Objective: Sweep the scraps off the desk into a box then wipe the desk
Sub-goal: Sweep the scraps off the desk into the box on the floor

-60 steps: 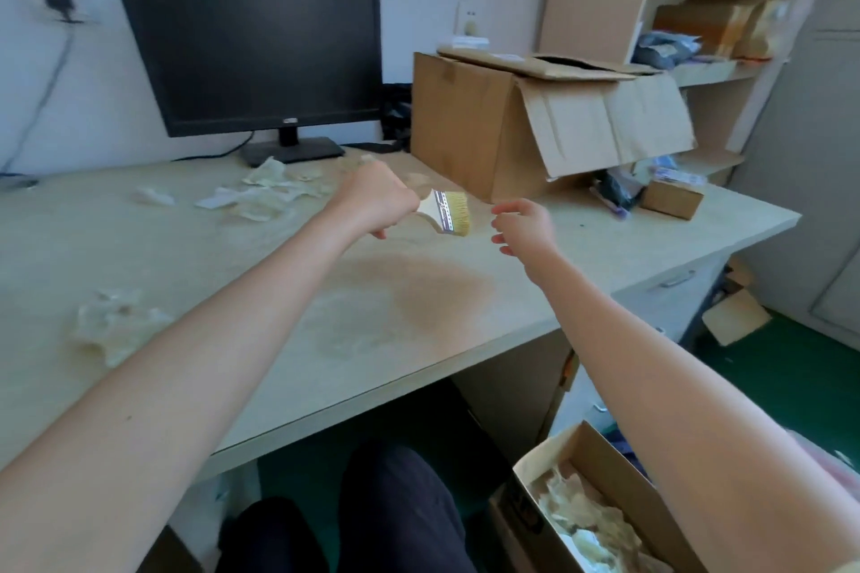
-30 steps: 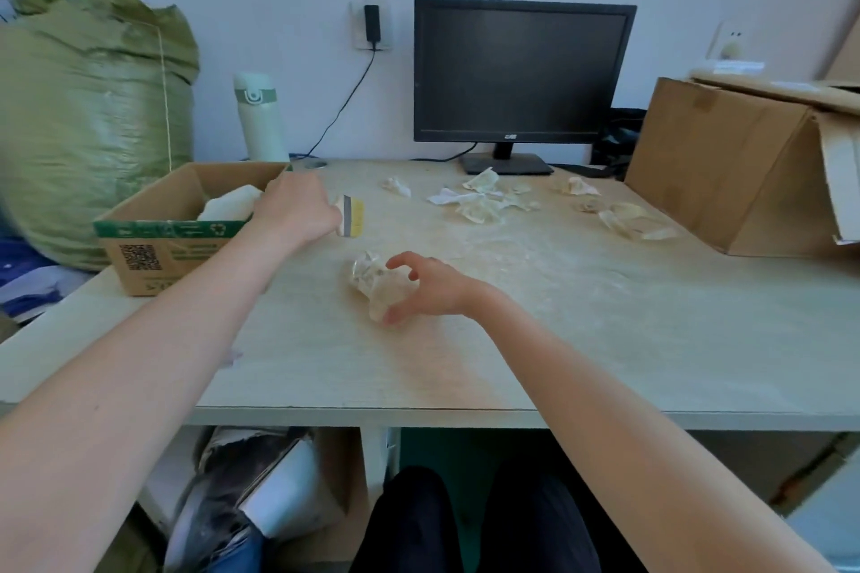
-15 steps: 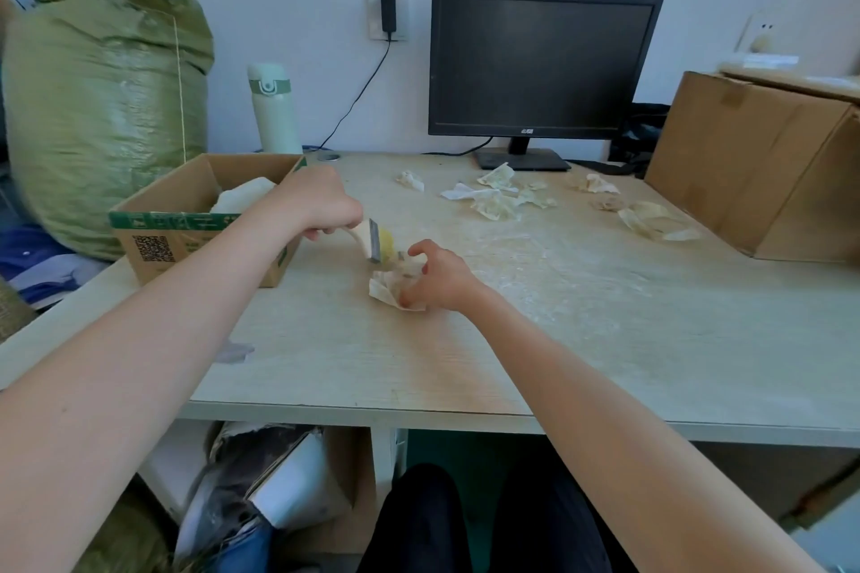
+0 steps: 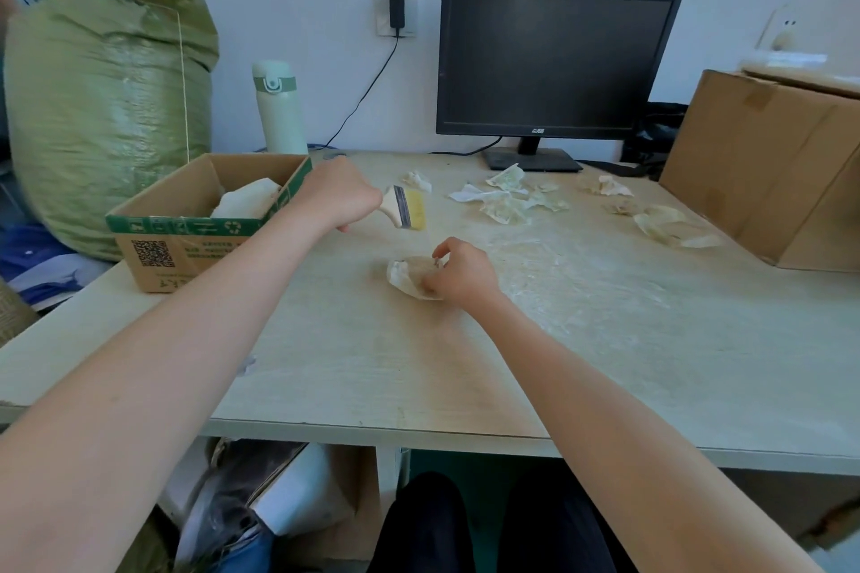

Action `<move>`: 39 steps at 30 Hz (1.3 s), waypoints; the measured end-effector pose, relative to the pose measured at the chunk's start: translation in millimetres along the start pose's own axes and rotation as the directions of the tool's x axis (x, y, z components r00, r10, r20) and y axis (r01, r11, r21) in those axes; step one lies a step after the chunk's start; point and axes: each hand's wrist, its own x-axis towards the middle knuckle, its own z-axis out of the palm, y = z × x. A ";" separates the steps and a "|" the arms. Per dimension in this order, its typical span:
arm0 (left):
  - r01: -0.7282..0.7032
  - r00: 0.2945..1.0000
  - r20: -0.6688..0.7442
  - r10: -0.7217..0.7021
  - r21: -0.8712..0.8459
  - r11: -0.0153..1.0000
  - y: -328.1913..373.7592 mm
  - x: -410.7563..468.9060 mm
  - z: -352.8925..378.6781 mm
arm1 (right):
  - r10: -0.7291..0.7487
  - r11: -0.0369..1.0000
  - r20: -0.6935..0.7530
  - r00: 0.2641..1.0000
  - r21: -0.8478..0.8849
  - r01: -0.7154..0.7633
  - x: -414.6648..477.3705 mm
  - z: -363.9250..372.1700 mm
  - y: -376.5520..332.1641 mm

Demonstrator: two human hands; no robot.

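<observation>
on the desk (image 4: 419, 363), right fingers (image 4: 440, 252) pinch a crumpled scrap (image 4: 409, 277); left fingers clasp a brush (image 4: 406, 212).

On the table (image 4: 605, 363), the open box (image 4: 186, 219) sits at the left edge (a bottle (image 4: 278, 107) stands behind it). Scraps (image 4: 505, 200) lie before the screen (image 4: 554, 61); a big box (image 4: 768, 168) sits right.

Pale wooden desk (image 4: 581, 363), dusty at centre. Crumpled paper scraps (image 4: 505, 200) scattered near its back edge; one scrap (image 4: 407, 277) lies mid-desk. Open cardboard box (image 4: 186, 219) at the left edge, holding white material. Yellow-bristled brush (image 4: 407, 212) held above the surface.
</observation>
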 end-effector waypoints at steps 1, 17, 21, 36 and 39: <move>-0.001 1.000 -0.012 0.001 0.009 1.000 0.3 2.6 0.9 | 0.007 1.000 -0.011 1.000 -0.008 -0.007 4.1 0.4 -0.5; -0.042 0.997 -0.056 0.046 0.075 0.996 -15.0 108.1 38.1 | 0.058 0.980 -0.066 0.996 -0.185 -0.069 89.5 -13.0 -11.0; -0.065 0.993 -0.093 0.076 0.116 0.991 -13.8 136.8 48.9 | 0.063 0.975 -0.059 0.996 -0.209 -0.074 112.3 -19.4 -10.3; -0.221 0.975 0.125 0.184 0.453 0.864 14.3 180.3 93.6 | 0.031 0.977 -0.030 0.999 -0.212 -0.036 146.3 -24.4 12.7; -0.216 0.972 0.170 0.161 0.388 0.896 13.8 177.7 76.3 | 0.038 0.976 -0.035 0.999 -0.212 -0.045 148.0 -29.1 12.7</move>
